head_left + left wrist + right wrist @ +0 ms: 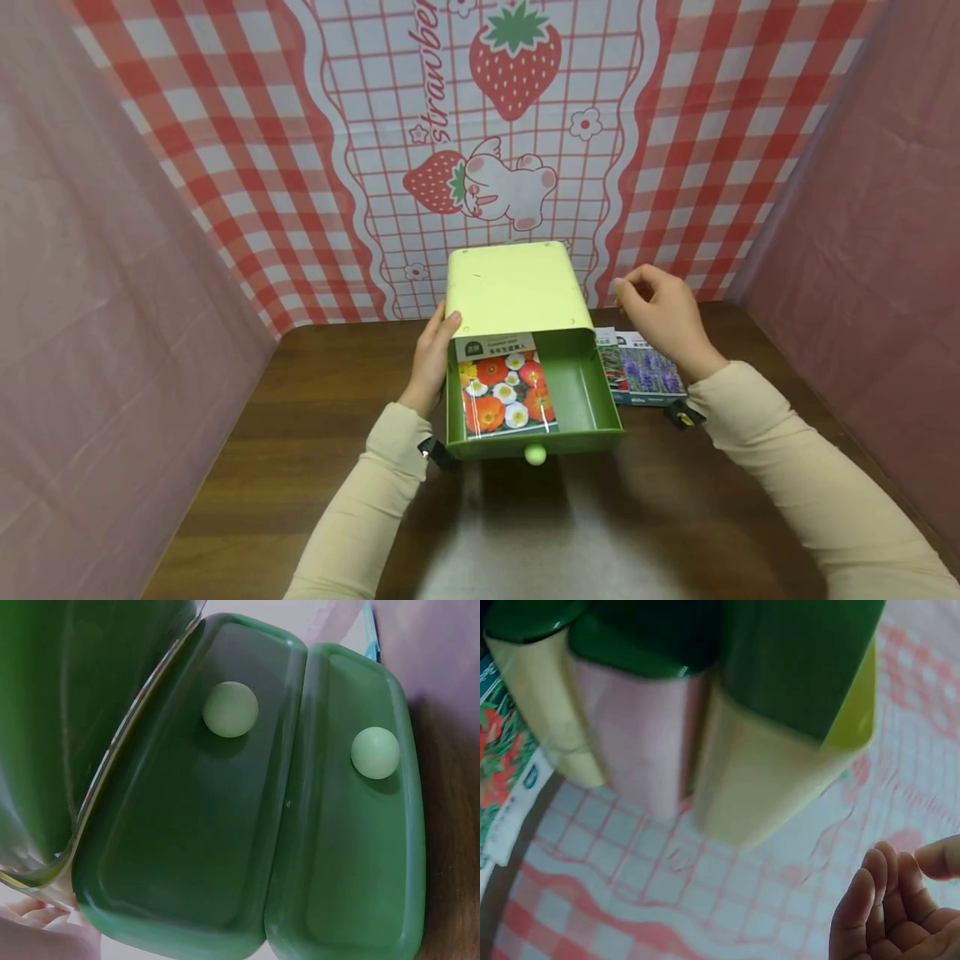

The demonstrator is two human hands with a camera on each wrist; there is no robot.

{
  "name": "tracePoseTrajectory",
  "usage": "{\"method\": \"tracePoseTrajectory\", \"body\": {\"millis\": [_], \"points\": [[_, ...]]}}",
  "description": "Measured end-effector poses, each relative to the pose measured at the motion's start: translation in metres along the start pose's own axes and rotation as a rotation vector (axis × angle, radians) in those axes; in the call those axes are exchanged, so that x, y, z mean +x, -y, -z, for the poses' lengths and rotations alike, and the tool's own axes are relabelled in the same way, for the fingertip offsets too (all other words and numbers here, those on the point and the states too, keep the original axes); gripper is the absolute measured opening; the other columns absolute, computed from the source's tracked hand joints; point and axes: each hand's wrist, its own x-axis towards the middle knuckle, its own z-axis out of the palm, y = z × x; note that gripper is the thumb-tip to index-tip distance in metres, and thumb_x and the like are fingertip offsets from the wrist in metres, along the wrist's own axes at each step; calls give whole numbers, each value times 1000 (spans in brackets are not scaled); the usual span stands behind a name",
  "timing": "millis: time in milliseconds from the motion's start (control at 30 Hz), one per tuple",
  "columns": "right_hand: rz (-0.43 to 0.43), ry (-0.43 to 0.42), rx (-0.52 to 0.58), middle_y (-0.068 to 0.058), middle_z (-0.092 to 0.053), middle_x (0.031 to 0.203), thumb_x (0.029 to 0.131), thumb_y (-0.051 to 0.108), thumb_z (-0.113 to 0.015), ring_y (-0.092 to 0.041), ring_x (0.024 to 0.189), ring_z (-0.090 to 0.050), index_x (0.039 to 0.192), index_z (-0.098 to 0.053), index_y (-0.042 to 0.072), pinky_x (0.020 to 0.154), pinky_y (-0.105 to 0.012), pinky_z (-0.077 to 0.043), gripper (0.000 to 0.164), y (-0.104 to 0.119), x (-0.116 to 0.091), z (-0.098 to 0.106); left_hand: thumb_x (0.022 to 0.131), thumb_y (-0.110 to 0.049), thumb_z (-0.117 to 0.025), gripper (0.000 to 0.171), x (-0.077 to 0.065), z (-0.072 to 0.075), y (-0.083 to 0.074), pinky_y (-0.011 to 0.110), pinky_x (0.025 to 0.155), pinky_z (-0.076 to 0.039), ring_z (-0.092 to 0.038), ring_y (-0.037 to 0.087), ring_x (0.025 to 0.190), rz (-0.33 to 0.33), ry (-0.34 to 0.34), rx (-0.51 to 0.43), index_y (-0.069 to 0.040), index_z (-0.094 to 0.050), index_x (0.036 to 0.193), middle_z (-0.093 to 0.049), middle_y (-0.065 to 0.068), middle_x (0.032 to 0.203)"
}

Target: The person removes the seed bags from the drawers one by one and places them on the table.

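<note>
Green drawer (579,392) between hands: left hand (430,358) relaxed against cabinet (517,287); right hand (666,318) loosely curled, empty.

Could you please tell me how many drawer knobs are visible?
3: one round pale-green knob on the open green top drawer; a second knob on the closed green middle drawer; a third knob on the closed green bottom drawer.

Head view: both sleeved forearms (810,492) reach forward, angled inward. Left hand (429,358): thumb (452,322) uppermost, other fingers partly hidden; I cannot confirm curl. Right hand (662,315): holding nothing, fingers loosely bent. Right-wrist feed gives me thumb tip (927,861) just beside forefinger tip (907,862).
</note>
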Motion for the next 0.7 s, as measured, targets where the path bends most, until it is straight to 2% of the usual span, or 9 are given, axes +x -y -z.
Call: {"method": "tracePoseTrajectory", "body": {"millis": [67,233,400,533,700], "points": [[74,22,-37,-8,-64,81,100,34,-54,-18,64,-53,97,-65,8,56,-30,-44,28,10,-5,-5,97,-47,-52,67,0,1,0,43,117,-32,-44,26,136,0,1,1,-27,-26,156,-33,3,159],[292,77,-129,-4,-65,82,97,22,-61,-15,67,-54,99,-65,8,61,-31,-47,14,27,-17,-23,97,-48,-52,68,0,1,1,45,117,-32,-44,27,136,2,4,9,-27,-25,157,-32,3,159],[415,178,-195,-1,-66,88,93,20,-66,-11,73,-57,98,-64,11,65,-32,-51,10,40,-29,-41,97,-48,-52,68,0,2,1,45,118,-31,-43,27,137,5,12,5,-28,-25,156,-31,4,160],[470,329,-263,-3,-68,99,91,27,-70,-15,85,-64,108,-64,10,74,-36,-55,25,43,-35,-54,97,-48,-52,68,0,2,1,44,116,-34,-45,27,135,4,5,3,-28,-26,156,-31,5,160],[483,492,-373,-6,-62,120,87,44,-71,-17,98,-61,131,-57,10,78,-36,-55,57,41,-38,-64,97,-48,-52,68,0,2,1,44,116,-34,-44,27,136,3,3,5,-27,-26,156,-30,4,160]]}}
